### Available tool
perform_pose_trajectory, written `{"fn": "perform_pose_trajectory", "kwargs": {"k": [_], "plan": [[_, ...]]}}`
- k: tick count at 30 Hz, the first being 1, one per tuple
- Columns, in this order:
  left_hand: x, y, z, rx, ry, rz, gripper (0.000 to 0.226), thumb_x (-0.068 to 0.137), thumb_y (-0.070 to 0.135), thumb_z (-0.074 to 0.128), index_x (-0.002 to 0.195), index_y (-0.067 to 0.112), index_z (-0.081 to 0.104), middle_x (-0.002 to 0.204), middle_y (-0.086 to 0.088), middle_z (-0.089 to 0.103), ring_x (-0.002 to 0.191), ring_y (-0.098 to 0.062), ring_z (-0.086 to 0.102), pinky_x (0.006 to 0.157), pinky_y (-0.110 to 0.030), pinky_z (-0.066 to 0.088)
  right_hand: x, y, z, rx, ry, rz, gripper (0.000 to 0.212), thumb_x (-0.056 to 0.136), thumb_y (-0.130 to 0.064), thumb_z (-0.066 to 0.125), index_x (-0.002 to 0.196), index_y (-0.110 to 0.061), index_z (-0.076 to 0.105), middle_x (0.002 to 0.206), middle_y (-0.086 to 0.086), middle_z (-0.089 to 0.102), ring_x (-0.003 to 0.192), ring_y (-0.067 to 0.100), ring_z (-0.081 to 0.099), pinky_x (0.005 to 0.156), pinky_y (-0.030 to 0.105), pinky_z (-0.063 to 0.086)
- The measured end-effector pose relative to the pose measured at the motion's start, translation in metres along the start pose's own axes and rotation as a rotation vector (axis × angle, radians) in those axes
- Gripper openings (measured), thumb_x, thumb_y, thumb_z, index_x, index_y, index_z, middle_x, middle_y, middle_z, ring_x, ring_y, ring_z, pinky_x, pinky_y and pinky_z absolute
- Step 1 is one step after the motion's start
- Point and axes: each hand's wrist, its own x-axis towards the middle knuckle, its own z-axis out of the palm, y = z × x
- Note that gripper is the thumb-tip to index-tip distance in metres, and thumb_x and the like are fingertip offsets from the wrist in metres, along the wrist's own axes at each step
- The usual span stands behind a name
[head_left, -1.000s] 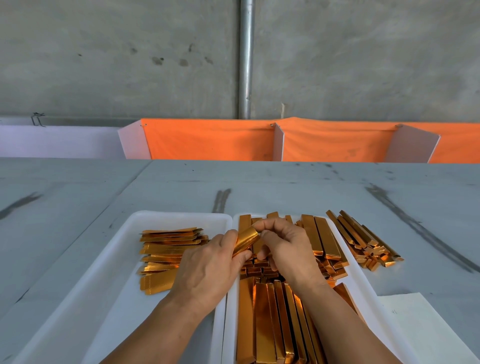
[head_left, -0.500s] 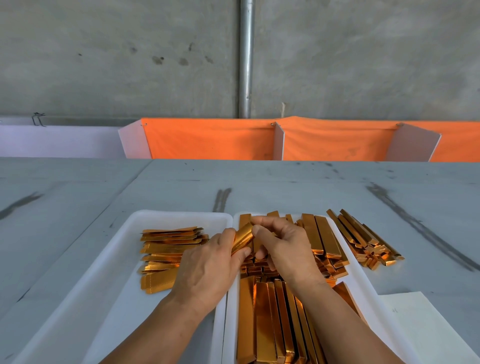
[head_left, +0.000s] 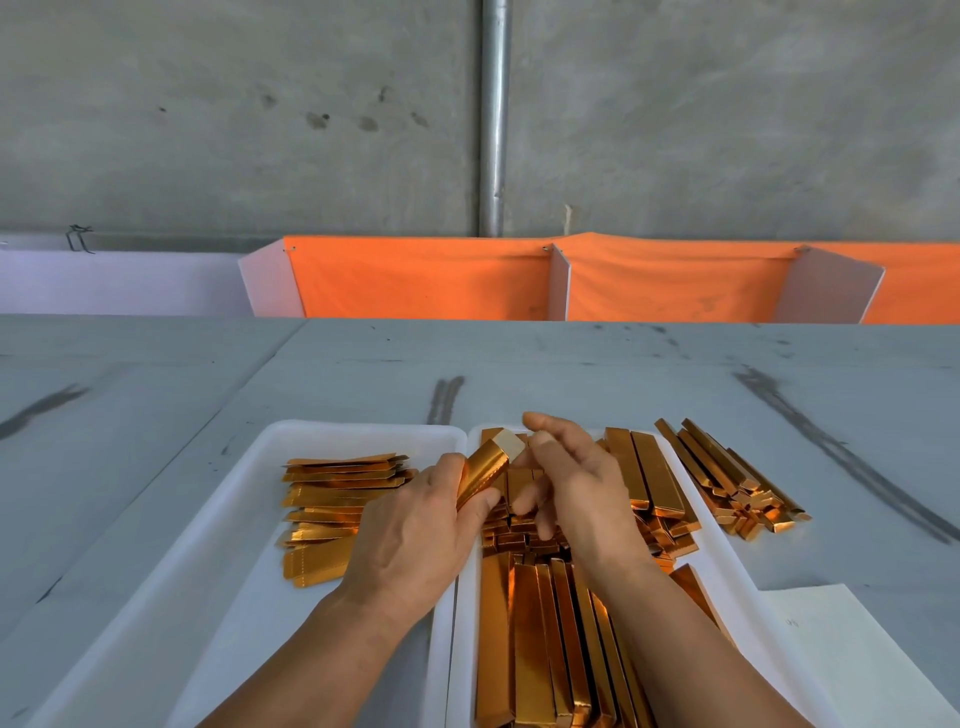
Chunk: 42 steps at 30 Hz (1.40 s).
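1. While the left hand clamps a gold box by its lower half, the box tilts up over the gap between two white trays.
2. Loose fingers on the right hand, gripping nothing; its thumb sits at the box's white end flap, contact unclear.
3. Flat gold blanks lie in the left tray; folded boxes lie in the right tray.
4. Spare boxes lie on the grey table, right of the trays.
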Motion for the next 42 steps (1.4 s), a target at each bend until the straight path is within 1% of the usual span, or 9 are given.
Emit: {"fn": "perform_pose_trajectory", "kwargs": {"k": [2, 7, 10, 12, 17, 20, 27, 34, 42], "plan": [[-0.0007, -0.0003, -0.001, -0.012, 0.014, 0.017, 0.054, 0.085, 0.067, 0.013, 0.113, 0.03, 0.042, 0.085, 0.016, 0.05, 0.065, -0.006, 0.051, 0.05, -0.012, 0.027, 0.0026, -0.0002, -0.0035, 0.058, 0.042, 0.075, 0.023, 0.106, -0.022, 0.042, 0.116, -0.021, 0.062, 0.084, 0.002, 0.075, 0.05, 0.015, 0.058, 0.037, 0.021, 0.041], [-0.0012, 0.0021, -0.0028, -0.027, 0.03, 0.066, 0.053, 0.087, 0.066, 0.016, 0.114, 0.029, 0.045, 0.079, 0.016, 0.045, 0.063, -0.006, 0.047, 0.048, -0.01, 0.023, 0.0042, 0.0012, -0.0056, 0.264, -0.047, 0.288, 0.028, 0.105, -0.024, 0.046, 0.105, -0.01, 0.071, 0.072, 0.008, 0.069, 0.05, 0.011, 0.054, 0.037, 0.018, 0.037], [-0.0013, 0.0023, -0.0028, -0.039, 0.019, 0.079, 0.052, 0.088, 0.066, 0.016, 0.114, 0.03, 0.043, 0.082, 0.016, 0.045, 0.066, -0.005, 0.048, 0.051, -0.009, 0.025, 0.0047, 0.001, -0.006, 0.309, -0.113, 0.297, 0.033, 0.101, -0.028, 0.054, 0.081, -0.016, 0.076, 0.066, 0.005, 0.064, 0.049, 0.01, 0.054, 0.036, 0.017, 0.037], [-0.0017, 0.0021, -0.0027, -0.05, 0.014, 0.077, 0.053, 0.086, 0.065, 0.015, 0.116, 0.03, 0.042, 0.084, 0.017, 0.046, 0.068, -0.005, 0.049, 0.052, -0.008, 0.026, 0.0052, 0.0021, -0.0061, 0.299, -0.131, 0.268, 0.036, 0.1, -0.029, 0.056, 0.072, -0.019, 0.076, 0.066, 0.005, 0.062, 0.049, 0.011, 0.054, 0.036, 0.018, 0.037], [-0.0013, 0.0019, -0.0031, -0.046, 0.009, 0.085, 0.053, 0.086, 0.065, 0.016, 0.116, 0.03, 0.043, 0.085, 0.018, 0.047, 0.067, -0.004, 0.049, 0.05, -0.007, 0.025, 0.0052, 0.0032, -0.0067, 0.28, -0.146, 0.202, 0.024, 0.096, -0.03, 0.061, 0.088, -0.01, 0.071, 0.068, 0.007, 0.063, 0.049, 0.011, 0.054, 0.037, 0.018, 0.038], [-0.0012, 0.0015, -0.0024, -0.032, 0.009, 0.087, 0.054, 0.086, 0.065, 0.015, 0.117, 0.031, 0.042, 0.087, 0.018, 0.048, 0.069, -0.003, 0.05, 0.051, -0.007, 0.025, 0.0046, 0.0037, -0.0056, 0.225, -0.136, 0.16, 0.028, 0.091, -0.03, 0.066, 0.1, -0.003, 0.069, 0.072, 0.011, 0.064, 0.05, 0.012, 0.052, 0.04, 0.019, 0.038], [-0.0017, 0.0012, -0.0014, -0.031, 0.013, 0.092, 0.057, 0.085, 0.066, 0.013, 0.119, 0.031, 0.042, 0.09, 0.018, 0.051, 0.074, -0.003, 0.057, 0.061, -0.01, 0.039, 0.0035, 0.0041, -0.0036, 0.154, -0.071, 0.064, 0.011, 0.09, -0.019, 0.069, 0.087, -0.008, 0.069, 0.06, 0.009, 0.058, 0.046, 0.014, 0.047, 0.042, 0.022, 0.04], [-0.0022, 0.0023, -0.0027, -0.02, 0.015, 0.104, 0.059, 0.085, 0.067, 0.013, 0.119, 0.03, 0.044, 0.088, 0.018, 0.046, 0.069, -0.003, 0.049, 0.052, -0.007, 0.024, 0.0027, 0.0034, -0.0028, 0.115, -0.031, 0.03, 0.012, 0.093, -0.016, 0.066, 0.086, -0.007, 0.068, 0.056, 0.009, 0.059, 0.041, 0.016, 0.045, 0.045, 0.025, 0.043], [-0.0028, 0.0021, -0.0035, -0.04, 0.017, 0.106, 0.061, 0.086, 0.067, 0.014, 0.119, 0.029, 0.047, 0.085, 0.017, 0.046, 0.068, -0.003, 0.049, 0.055, -0.008, 0.028, 0.0023, 0.0026, -0.0033, 0.145, -0.024, 0.033, 0.015, 0.094, -0.016, 0.064, 0.083, -0.007, 0.066, 0.055, 0.01, 0.06, 0.038, 0.016, 0.046, 0.044, 0.024, 0.044]]}}
